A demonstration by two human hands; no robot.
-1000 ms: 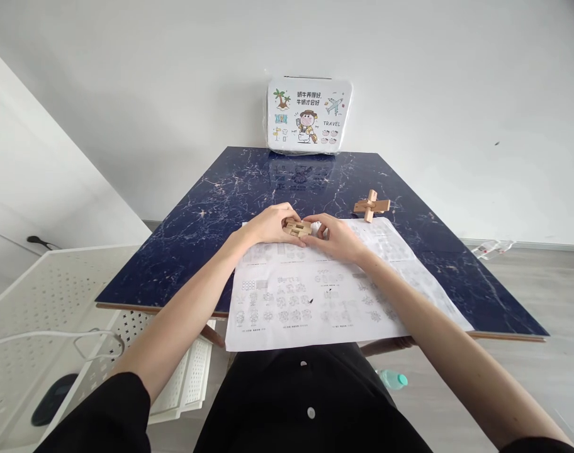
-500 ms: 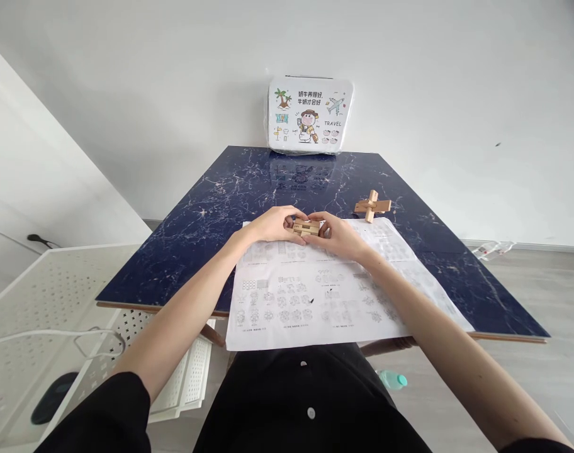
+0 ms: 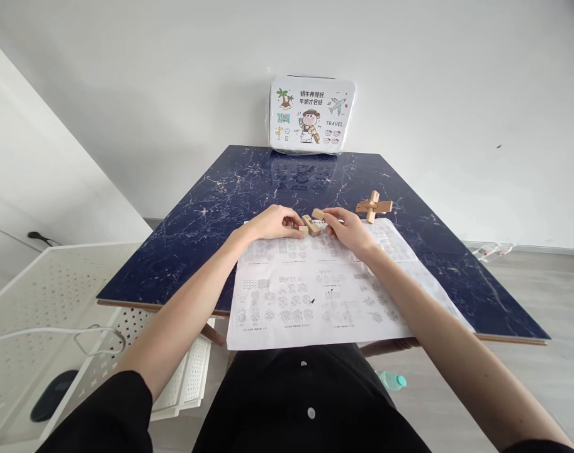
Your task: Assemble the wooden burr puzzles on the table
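Note:
My left hand (image 3: 278, 223) is closed on a small pale wooden puzzle piece (image 3: 304, 231), with only its end showing past the fingertips. In my right hand (image 3: 346, 229) another wooden puzzle piece (image 3: 318, 214) is pinched, raised slightly and pointing left. Between the two hands a notched wooden bar (image 3: 311, 226) lies at a slant near the top edge of the printed paper sheet (image 3: 296, 333). Right of my right hand stands a cross-shaped assembly of interlocked wooden pieces (image 3: 373, 207), some of it darker brown.
The blue marbled table (image 3: 187, 251) carries a white cartoon-printed case (image 3: 312, 116) against the wall. A white perforated cart (image 3: 93, 258) with a cable stands at the left. On the floor are a capped bottle (image 3: 391, 380) and a clear plastic item (image 3: 495, 251).
The wooden pieces were together between both hands. Now they are apart: one in each hand, with the notched bar between. My right hand has moved slightly right.

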